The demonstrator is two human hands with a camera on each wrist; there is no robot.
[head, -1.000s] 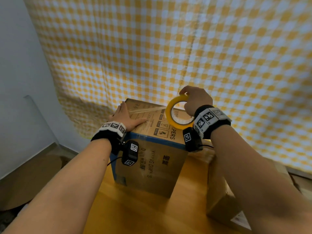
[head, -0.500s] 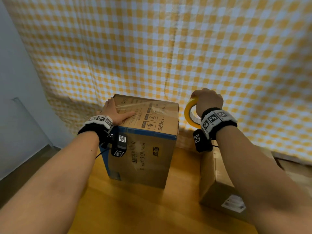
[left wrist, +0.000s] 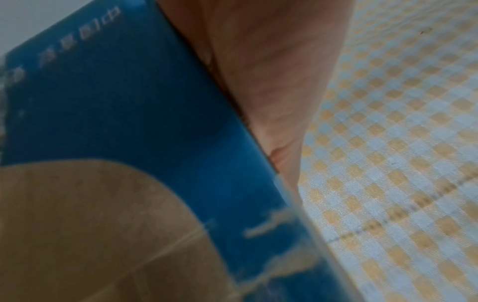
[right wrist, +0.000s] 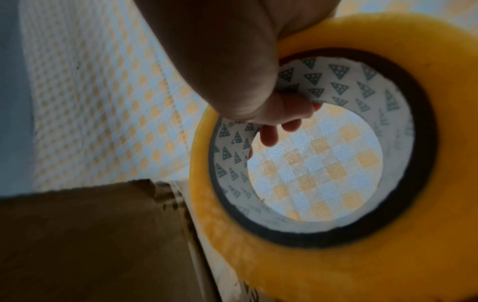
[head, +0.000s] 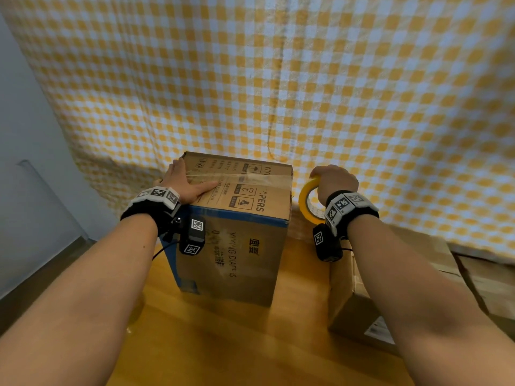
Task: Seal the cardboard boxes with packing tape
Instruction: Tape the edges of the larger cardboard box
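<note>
A brown cardboard box (head: 231, 246) with blue edging and printed text stands on the wooden table. A clear strip of tape (head: 250, 178) runs across its top. My left hand (head: 185, 181) lies flat on the box's top left, fingers straight, pressing the tape end. My right hand (head: 333, 181) grips a yellow tape roll (head: 308, 201) just past the box's right edge, below its top. In the right wrist view my fingers (right wrist: 269, 134) curl through the roll's (right wrist: 336, 265) core beside the box's side (right wrist: 90, 245). The left wrist view shows the palm (left wrist: 271, 81) against the blue box edge (left wrist: 129, 112).
A second, lower cardboard box (head: 359, 299) lies at the right under my right forearm, with more cartons (head: 485, 282) behind it. A yellow-and-white checked curtain (head: 278, 79) hangs right behind the boxes. The wooden table (head: 223, 344) runs toward me; a grey wall (head: 25, 162) is at left.
My right hand has drawn the roll from over the box top to the right, past the edge and down, laying tape across the top. My left hand has stayed pressed at the left.
</note>
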